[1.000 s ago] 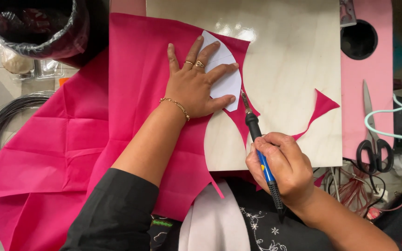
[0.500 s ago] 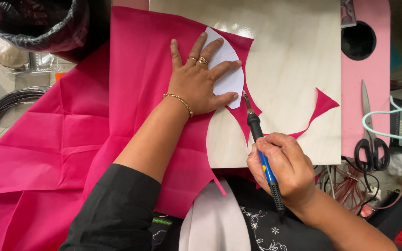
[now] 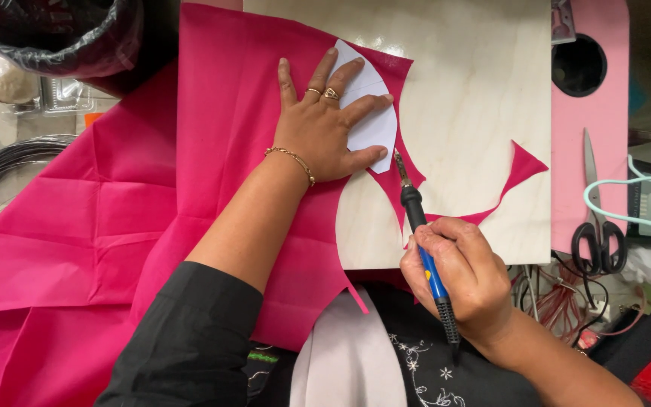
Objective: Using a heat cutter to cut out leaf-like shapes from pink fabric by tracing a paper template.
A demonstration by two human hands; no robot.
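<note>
**Hot tool at the edge of a paper template on pink fabric**

The right hand point(image 3: 465, 275) is wrapped in a closed grip around one pen-like heated cutting tool point(image 3: 425, 252) with a black and blue handle. Its long axis runs from lower right to upper left, tilted only slightly off vertical in the head view; the metal tip points up and away from the person and sits at the lower right edge of the white paper template point(image 3: 371, 102). The rear end of the handle sticks out below the fist over the dark patterned clothing.

The left hand point(image 3: 325, 124) lies flat with fingers spread, pressing on the template and on the pink fabric point(image 3: 212, 173) beneath it. Two rings and one bracelet show on that hand and wrist. The hand hides much of the template, so its full outline cannot be made out.

The fabric is one large sheet draped from a pale wooden board point(image 3: 476, 98) down over the left side; its lower left is cut off by the frame. A curved strip point(image 3: 502, 192) of the same fabric, ending in a pointed tab, lies on the board to the right of the tool.

On the pink worktop point(image 3: 604, 173) at right lies one pair of scissors point(image 3: 597, 218), blades pointing away, beside a pale green cord point(image 3: 627, 215). A black-lined bin point(image 3: 62, 34) is cut off at top left, and a coil of dark wire point(image 3: 1, 166) lies partly under the fabric.
</note>
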